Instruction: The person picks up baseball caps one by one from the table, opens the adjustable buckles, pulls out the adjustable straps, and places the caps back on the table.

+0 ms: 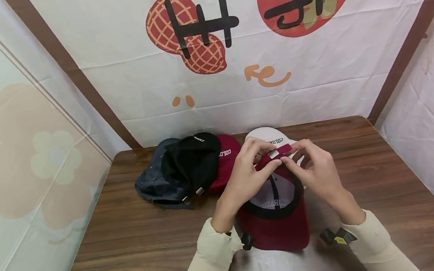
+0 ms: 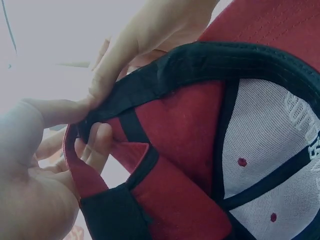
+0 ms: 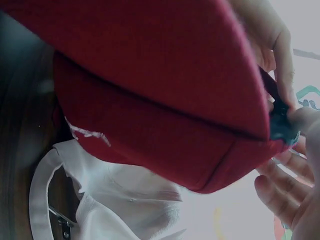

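A dark red baseball cap (image 1: 280, 233) is held with its inside facing up and its brim toward the person. My left hand (image 1: 246, 168) pinches the red back strap (image 1: 283, 149) between thumb and fingers. On the other side of the strap, my right hand (image 1: 317, 171) pinches the cap's back edge, the thumbs almost meeting. In the left wrist view the strap loops round a fingertip, beside the black sweatband (image 2: 200, 62) and the pale mesh lining (image 2: 260, 135). The right wrist view shows the cap's red outside (image 3: 165, 135) with a bit of white lettering.
Directly behind the held cap lies a white cap (image 1: 265, 134). To the left, a navy cap (image 1: 157, 178), a black cap (image 1: 192, 165) and another red cap (image 1: 228, 152) overlap on the wooden table (image 1: 142, 251). A printed cloth (image 1: 115, 89) hangs behind the table's far edge.
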A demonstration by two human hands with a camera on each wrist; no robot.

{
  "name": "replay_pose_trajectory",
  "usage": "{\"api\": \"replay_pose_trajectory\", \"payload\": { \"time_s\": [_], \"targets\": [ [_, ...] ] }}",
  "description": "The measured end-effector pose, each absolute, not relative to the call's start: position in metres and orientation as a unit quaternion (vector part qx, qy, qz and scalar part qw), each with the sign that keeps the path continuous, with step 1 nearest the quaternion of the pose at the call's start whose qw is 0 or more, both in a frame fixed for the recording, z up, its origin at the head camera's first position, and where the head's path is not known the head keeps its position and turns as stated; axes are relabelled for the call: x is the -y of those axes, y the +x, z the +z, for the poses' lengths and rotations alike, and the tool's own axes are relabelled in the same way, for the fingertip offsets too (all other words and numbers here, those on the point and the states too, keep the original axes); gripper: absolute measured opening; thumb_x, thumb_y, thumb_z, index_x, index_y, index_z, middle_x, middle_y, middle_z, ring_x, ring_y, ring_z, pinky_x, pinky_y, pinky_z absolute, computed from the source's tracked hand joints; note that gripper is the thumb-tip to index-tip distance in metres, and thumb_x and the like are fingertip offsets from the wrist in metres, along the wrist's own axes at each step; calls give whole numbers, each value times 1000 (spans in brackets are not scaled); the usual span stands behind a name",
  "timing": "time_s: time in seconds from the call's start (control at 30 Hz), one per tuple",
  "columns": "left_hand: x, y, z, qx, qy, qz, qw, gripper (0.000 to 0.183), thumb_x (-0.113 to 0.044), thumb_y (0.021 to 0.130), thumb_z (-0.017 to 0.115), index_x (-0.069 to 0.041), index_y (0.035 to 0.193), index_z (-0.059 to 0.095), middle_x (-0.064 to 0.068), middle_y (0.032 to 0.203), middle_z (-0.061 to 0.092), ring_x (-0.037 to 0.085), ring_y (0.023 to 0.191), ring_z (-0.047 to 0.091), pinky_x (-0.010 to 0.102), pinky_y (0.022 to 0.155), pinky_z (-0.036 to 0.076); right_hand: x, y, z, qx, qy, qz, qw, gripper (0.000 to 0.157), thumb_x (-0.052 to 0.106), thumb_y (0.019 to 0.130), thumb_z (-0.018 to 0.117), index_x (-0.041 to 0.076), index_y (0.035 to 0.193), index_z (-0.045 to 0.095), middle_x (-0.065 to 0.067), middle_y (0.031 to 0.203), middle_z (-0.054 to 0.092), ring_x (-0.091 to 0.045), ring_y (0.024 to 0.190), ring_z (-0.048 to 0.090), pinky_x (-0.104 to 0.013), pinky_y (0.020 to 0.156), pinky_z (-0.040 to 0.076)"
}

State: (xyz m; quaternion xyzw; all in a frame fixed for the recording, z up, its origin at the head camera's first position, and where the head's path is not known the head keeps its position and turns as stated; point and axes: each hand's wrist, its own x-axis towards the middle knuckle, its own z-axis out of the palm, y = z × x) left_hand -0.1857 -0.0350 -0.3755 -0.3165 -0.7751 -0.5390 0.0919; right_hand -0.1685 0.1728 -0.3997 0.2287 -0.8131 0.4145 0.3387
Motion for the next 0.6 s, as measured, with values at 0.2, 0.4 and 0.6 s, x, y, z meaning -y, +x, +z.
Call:
{"api": "replay_pose_trajectory", "payload": {
  "time_s": [0.2,0.4,0.6],
  "targets": [
    [35,-183,-378,779,-314,-535,90,33,-12,94,82,-9,125,70,6,123,63,16,102,58,25,86,54,-173,-169,-400,793,295,411,339,21,-4,87,81,3,107,76,-8,100,74,-9,75,64,-18,59,53],
    [34,-180,-381,776,-303,-547,89,31,-13,95,81,-8,124,70,7,119,64,16,102,63,25,85,58,-171,-169,-402,779,320,403,358,25,-9,83,83,2,106,77,-11,104,75,-11,74,62,-18,60,51],
    [30,-179,-382,756,-289,-581,86,26,-12,95,82,-6,116,68,8,113,65,16,96,71,25,83,62,-170,-171,-403,766,337,394,380,35,-20,72,83,1,100,78,-10,101,75,-14,72,61,-23,58,48]
  ]
}}
